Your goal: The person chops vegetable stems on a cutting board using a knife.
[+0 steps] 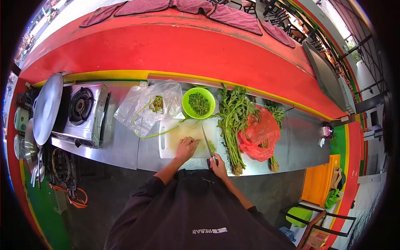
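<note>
My right hand [218, 165] grips the handle of a kitchen knife [207, 141], its long blade pointing away from me over the white cutting board [167, 153]. My left hand [187, 148] rests on the board left of the blade, fingers bent and drawn together; what lies under the fingertips is hidden. Chopped greens [212, 146] sit just right of the knife. One long green stem [156, 135] crosses the board's far part and curls left. Beyond the board stands a lime-green bowl [186, 109] holding cut leaves [199, 103].
Right of the board lie a bunch of leafy greens [232, 129] and a red plastic bag [262, 139]. A clear plastic bag [133, 106] with plant scraps [157, 104] lies at the back left. Farther left is a gas stove [82, 106]. A red wall [175, 52] borders the steel counter [121, 141].
</note>
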